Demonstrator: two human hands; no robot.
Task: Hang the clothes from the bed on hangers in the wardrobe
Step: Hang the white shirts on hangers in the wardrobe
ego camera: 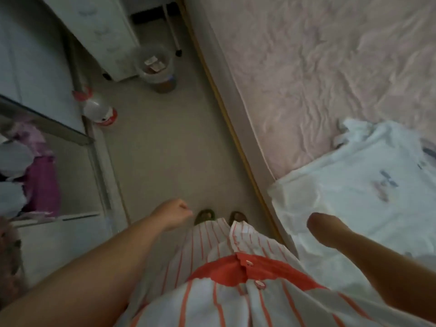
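Between the bed (240,119) and the wardrobe (94,161) we stood on the narrow strip of floor (165,149), looking straight down at our own feet. Our left hand (175,214) hung over the floor with its fingers curled into a loose fist and nothing in it. Our right hand (317,228) reached toward the white garment (354,192) lying at the near corner of the pink sheet, part of it draped over the bed's edge; the view showed only the hand's back, so we could not tell whether the fingers were spread or closed, nor whether they touched the cloth yet.

We judged the step in hand to be picking that garment up, with the hanging itself not yet begun. To do it well, we thought it best to take the cloth by the collar or shoulders rather than by a bunched middle, so it would fall straight and be ready for a hanger. The overhanging part could slide to the floor if tugged sideways, so a lift upward seemed safer. On our left, the open wardrobe showed purple clothing (41,182) inside; no hanger was visible from here.
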